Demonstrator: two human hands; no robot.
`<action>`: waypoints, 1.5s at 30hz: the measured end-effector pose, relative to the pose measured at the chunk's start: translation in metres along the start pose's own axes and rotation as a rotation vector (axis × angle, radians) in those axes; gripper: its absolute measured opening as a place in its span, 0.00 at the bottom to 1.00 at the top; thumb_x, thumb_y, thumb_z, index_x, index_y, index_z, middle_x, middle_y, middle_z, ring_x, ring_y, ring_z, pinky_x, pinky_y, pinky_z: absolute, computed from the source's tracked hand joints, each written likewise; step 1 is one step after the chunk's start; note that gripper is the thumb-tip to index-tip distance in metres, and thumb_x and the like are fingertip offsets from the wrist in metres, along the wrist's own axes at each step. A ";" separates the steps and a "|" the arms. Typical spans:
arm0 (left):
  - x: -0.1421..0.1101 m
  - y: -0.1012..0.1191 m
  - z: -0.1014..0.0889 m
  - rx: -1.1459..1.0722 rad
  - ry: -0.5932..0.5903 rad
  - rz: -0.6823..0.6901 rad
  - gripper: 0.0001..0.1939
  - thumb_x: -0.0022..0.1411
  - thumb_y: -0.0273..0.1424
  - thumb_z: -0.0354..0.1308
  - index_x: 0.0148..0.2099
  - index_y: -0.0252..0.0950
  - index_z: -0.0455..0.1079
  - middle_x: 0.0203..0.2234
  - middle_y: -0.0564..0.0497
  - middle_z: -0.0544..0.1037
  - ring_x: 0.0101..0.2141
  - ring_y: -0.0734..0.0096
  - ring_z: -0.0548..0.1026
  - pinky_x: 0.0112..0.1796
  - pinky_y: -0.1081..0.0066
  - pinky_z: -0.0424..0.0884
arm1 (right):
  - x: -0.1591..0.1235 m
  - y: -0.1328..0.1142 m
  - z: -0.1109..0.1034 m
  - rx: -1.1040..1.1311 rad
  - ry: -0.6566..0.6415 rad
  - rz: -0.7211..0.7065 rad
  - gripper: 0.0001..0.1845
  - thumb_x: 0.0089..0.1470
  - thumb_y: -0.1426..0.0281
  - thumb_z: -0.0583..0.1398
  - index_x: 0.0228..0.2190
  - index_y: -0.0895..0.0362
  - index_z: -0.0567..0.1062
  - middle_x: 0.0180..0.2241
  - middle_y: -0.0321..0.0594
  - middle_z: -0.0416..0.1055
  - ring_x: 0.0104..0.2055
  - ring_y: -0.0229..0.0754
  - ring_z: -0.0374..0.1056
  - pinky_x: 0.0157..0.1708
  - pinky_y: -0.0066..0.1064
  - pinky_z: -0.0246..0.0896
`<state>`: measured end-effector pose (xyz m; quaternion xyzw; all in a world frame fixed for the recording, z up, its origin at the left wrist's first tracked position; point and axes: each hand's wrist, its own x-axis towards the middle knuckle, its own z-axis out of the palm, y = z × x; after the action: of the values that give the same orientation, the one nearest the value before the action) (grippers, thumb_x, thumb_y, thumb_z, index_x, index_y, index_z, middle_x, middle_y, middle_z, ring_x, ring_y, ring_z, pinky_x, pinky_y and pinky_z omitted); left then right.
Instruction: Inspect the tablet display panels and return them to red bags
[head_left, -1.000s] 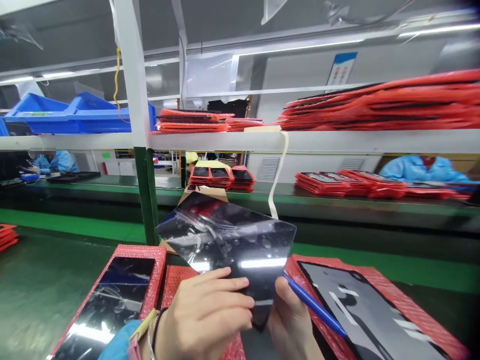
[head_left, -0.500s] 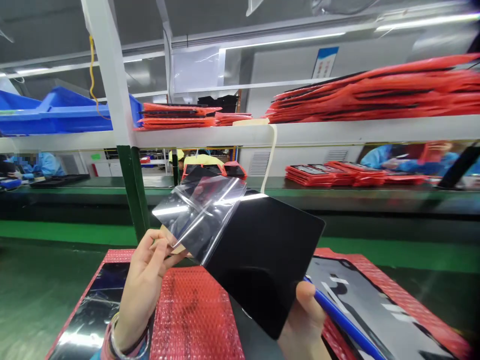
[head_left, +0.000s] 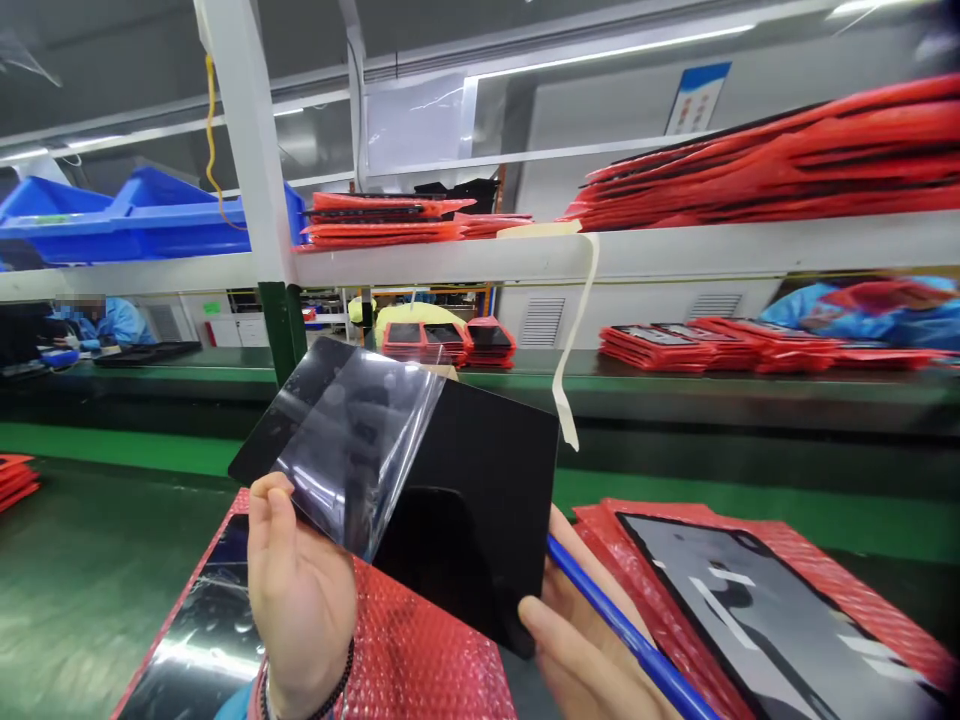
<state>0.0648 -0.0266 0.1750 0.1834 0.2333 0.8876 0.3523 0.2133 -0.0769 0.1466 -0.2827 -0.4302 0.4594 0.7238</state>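
Observation:
A glossy black glass panel (head_left: 480, 510) is held tilted up in front of me. My right hand (head_left: 581, 650) grips its lower right corner and also holds a blue pen (head_left: 622, 630). My left hand (head_left: 296, 590) pinches a clear protective film (head_left: 352, 460), which is partly peeled off the panel's left half and curls upward. Below the hands lies a red bubble-wrap sleeve (head_left: 420, 660).
A dark panel on red bubble wrap (head_left: 780, 620) lies at right, another (head_left: 195, 640) at lower left. Stacks of red sleeves (head_left: 772, 170) and blue bins (head_left: 127, 215) fill the shelf. A white post (head_left: 255, 180) stands ahead. People in blue coats (head_left: 112, 320) work beyond the green conveyor (head_left: 90, 540).
The panel was uncovered as my left hand went from its lower edge to the left and pulled the clear film away from the surface. The film now stands further off the panel.

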 end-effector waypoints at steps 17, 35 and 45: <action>0.005 0.003 0.007 0.002 0.097 -0.096 0.15 0.67 0.22 0.51 0.31 0.38 0.75 0.30 0.58 0.73 0.38 0.83 0.70 0.41 0.85 0.63 | -0.009 0.010 -0.026 0.124 -0.319 0.214 0.43 0.49 0.72 0.68 0.59 0.31 0.58 0.60 0.37 0.65 0.58 0.52 0.65 0.50 0.50 0.67; -0.045 -0.006 0.001 0.045 -0.087 0.376 0.07 0.61 0.37 0.60 0.33 0.41 0.67 0.24 0.58 0.66 0.24 0.74 0.65 0.28 0.74 0.64 | -0.003 0.008 0.008 -0.265 0.166 0.045 0.59 0.39 0.66 0.72 0.65 0.44 0.47 0.68 0.34 0.47 0.69 0.48 0.39 0.65 0.42 0.44; -0.008 0.006 -0.007 0.075 -0.064 0.225 0.06 0.57 0.35 0.65 0.34 0.39 0.74 0.30 0.59 0.68 0.33 0.81 0.65 0.34 0.88 0.63 | -0.004 0.001 -0.008 -0.085 -0.112 0.034 0.39 0.52 0.71 0.65 0.60 0.38 0.59 0.65 0.28 0.56 0.67 0.42 0.46 0.63 0.40 0.48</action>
<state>0.0633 -0.0379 0.1712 0.2495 0.2328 0.9060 0.2506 0.2195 -0.0806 0.1406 -0.2943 -0.4843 0.4682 0.6780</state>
